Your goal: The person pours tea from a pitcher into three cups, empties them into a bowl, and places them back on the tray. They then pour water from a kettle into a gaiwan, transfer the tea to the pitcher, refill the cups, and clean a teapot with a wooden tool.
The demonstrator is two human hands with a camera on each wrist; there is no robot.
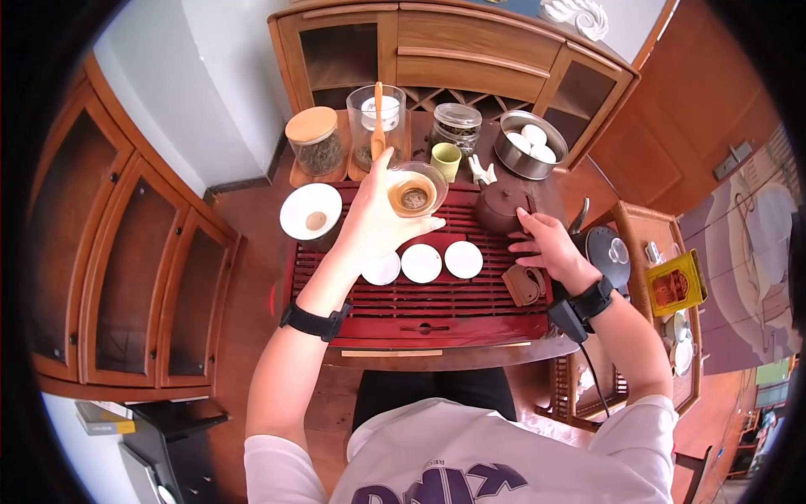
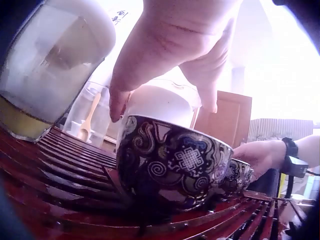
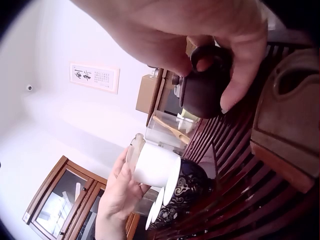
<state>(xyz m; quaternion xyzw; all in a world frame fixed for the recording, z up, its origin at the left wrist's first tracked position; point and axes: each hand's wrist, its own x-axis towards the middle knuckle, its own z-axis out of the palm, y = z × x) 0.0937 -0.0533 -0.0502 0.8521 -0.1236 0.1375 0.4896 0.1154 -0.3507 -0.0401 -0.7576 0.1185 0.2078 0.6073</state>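
Note:
My left hand (image 1: 374,214) holds a pale cup-shaped vessel (image 3: 152,165) with a clear rim, thumb and fingers spread on either side. Brown shows inside this vessel in the head view. It is above the slatted red tea tray (image 1: 420,329), close behind a row of three cups (image 1: 421,264), white inside and dark with a swirl pattern outside. At the tray's right, my right hand (image 1: 550,244) grips the loop handle of a dark brown teapot (image 3: 205,95), a finger through the loop. A brown clay piece (image 1: 525,286) with a curved opening sits near that hand.
Left on the tray, a white-topped glass pitcher (image 2: 50,70) has yellow liquid at its bottom. Behind stand a wooden-lidded jar (image 1: 317,149), a glass container with a wooden scoop (image 1: 379,126), a green cup (image 1: 446,158) and a steel bowl (image 1: 527,170). A dark kettle (image 1: 606,256) is at right.

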